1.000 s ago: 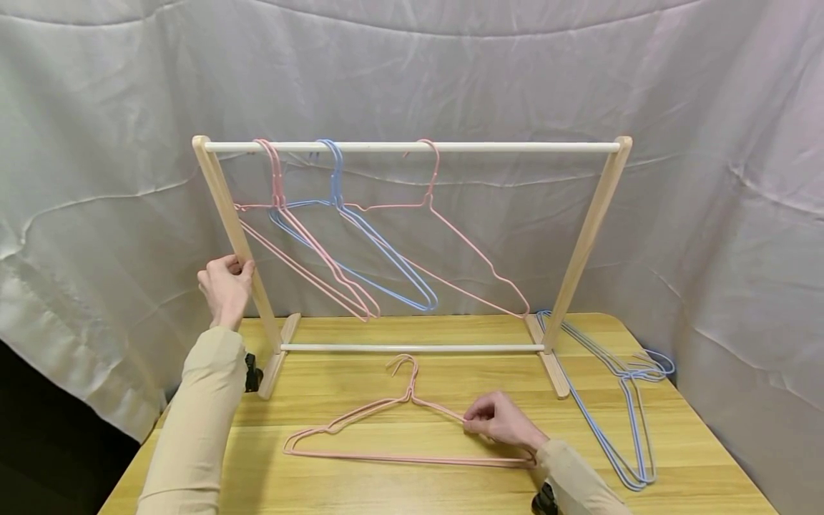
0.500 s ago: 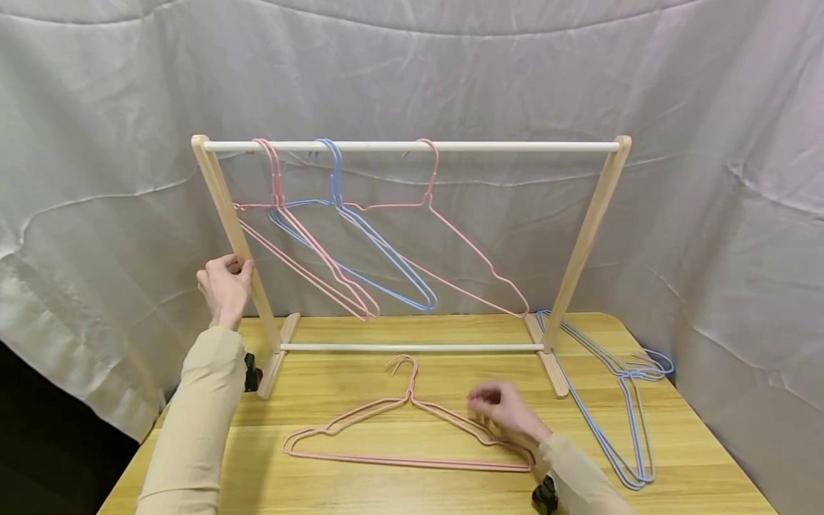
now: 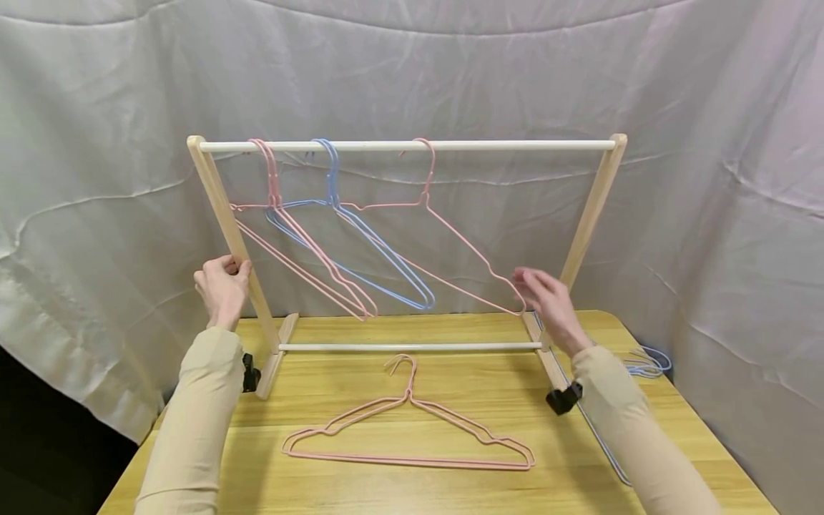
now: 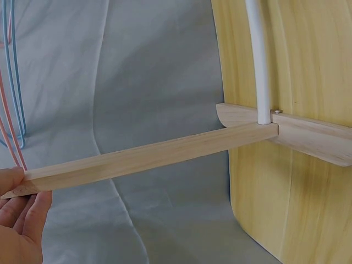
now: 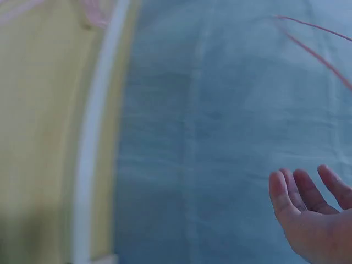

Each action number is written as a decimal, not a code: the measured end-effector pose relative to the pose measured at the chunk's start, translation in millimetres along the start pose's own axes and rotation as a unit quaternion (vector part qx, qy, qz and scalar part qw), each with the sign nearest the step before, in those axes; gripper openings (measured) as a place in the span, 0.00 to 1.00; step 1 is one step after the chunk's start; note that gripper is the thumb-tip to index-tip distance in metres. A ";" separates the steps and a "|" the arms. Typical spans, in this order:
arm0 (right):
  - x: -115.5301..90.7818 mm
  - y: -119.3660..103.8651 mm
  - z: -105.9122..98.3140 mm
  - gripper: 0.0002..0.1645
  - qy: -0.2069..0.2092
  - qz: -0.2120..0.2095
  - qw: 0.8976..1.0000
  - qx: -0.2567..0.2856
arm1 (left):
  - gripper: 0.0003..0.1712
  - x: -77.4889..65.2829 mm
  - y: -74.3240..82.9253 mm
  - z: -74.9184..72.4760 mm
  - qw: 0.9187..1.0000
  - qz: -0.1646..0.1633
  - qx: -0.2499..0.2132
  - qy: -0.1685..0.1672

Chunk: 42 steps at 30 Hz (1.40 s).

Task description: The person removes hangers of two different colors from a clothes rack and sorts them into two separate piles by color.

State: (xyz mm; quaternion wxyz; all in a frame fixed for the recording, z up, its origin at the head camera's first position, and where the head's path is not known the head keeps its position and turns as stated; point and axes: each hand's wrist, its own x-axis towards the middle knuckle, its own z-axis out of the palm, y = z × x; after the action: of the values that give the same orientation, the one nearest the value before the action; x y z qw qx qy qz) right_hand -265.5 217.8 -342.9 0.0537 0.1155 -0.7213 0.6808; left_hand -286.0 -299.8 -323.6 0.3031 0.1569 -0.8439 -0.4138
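My left hand [image 3: 222, 287] grips the left wooden post [image 3: 222, 200] of a small clothes rack; in the left wrist view thumb and fingers close round that post [image 4: 148, 158]. My right hand [image 3: 550, 304], its fingers loosely spread and holding nothing, is raised by the right post [image 3: 594, 204], near the lower corner of a single pink hanger [image 3: 463, 238] on the white top rail [image 3: 515, 145]. In the right wrist view the same hand [image 5: 316, 217] shows nothing between its fingers. Two pink hangers [image 3: 408, 460] lie nearly aligned on the table, hooks toward the rack.
Pink hangers [image 3: 272, 179] and blue hangers [image 3: 332, 175] hang at the rail's left half. More blue hangers [image 3: 650, 366] lie on the wooden table [image 3: 386, 493] at the right, partly behind my right sleeve. A white lower bar [image 3: 412, 347] joins the rack's feet; a grey curtain [image 3: 412, 64] hangs behind.
My right hand has let go of the pink hangers on the table and risen up and right to the right post. My left hand has stayed on the left post.
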 end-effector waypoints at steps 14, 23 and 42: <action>23.2 -72.8 33.5 0.24 -0.062 -0.056 0.979 -0.184 | 0.19 0.0 -1.6 0.4 1.000 -0.015 -0.008 -0.016; 26.6 -69.8 47.1 0.17 -0.042 -0.065 0.974 -0.214 | 0.18 0.6 -1.9 0.0 1.000 -0.008 -0.006 -0.016; 25.8 -67.7 53.9 0.15 0.014 -0.105 0.980 -0.167 | 0.18 1.0 -0.7 -0.5 1.000 -0.020 -0.007 -0.021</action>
State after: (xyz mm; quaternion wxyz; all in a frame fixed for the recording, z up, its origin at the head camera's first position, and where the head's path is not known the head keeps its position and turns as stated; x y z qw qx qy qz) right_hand -269.9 158.7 -274.9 0.1535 0.1699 -0.8082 0.5426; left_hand -286.4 -301.1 -323.5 0.2781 0.1632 -0.8436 -0.4293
